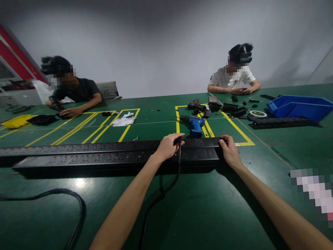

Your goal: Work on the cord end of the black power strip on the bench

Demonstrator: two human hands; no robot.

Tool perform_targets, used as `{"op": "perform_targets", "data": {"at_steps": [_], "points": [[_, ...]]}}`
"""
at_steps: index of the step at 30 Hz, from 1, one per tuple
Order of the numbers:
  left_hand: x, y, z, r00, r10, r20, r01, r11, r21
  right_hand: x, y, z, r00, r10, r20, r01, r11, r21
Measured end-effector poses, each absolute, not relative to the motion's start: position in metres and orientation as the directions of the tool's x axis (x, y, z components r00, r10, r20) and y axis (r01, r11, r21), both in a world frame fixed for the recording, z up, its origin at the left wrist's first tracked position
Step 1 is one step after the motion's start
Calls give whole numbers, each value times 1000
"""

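Two long black power strips lie side by side across the green table, with rows of sockets and small red marks on top. My left hand (pixel 170 146) is closed around a black plug (pixel 178 140) above the far strip (pixel 112 146). Whether the plug's pins sit in a socket is hidden. From it a black cable (pixel 161 195) hangs over the near strip (pixel 91 162) and runs toward me. My right hand (pixel 230 150) grips the right end of the far strip, thumb on top, just beyond the near strip's end.
A blue cordless drill (pixel 194 123) and a darker drill (pixel 196 105) lie behind the strips. Farther right are a blue bin (pixel 301 107), a tape roll (pixel 258 114) and black parts. Another cable (pixel 58 192) curves at left. Two people sit across the table.
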State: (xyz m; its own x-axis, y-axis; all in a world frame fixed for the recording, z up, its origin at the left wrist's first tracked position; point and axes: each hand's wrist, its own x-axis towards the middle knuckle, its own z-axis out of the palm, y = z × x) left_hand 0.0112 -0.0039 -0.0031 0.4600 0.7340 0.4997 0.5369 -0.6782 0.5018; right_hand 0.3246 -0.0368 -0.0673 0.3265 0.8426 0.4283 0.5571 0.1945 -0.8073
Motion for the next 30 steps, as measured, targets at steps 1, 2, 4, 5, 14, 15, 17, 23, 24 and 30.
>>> {"op": "perform_targets", "data": {"at_steps": [1,2,4,5,14,15,17,23,24,30], "points": [[11,-4,-3,461,736,497,535,-677,505,324,-37,-66,328,841,431,561,193,-805],[11,-5,-2,458,738,495,536,-674,509,324,-38,-66,329,839,433,565,193,-802],[11,-6,0,452,745,490,536,-666,518,323,-38,-65,326,838,439,570,196,-798],[11,-7,1,448,748,490,536,-664,522,323,-38,-65,323,838,440,571,198,-796],[10,-9,2,421,760,494,529,-649,548,318,-43,-54,282,792,542,703,213,-678],[10,-9,1,403,771,492,505,-636,583,316,-46,-47,256,770,584,747,226,-626],[10,-10,0,366,803,471,456,-596,661,307,-54,-30,191,730,656,811,259,-524],[9,-5,-6,346,843,413,405,-531,745,250,-61,21,56,813,580,706,378,-599],[9,-4,-7,353,844,404,398,-527,751,239,-55,25,34,836,548,681,382,-625],[8,2,-13,381,845,376,348,-508,788,177,9,38,-60,972,228,734,197,-650]]}}
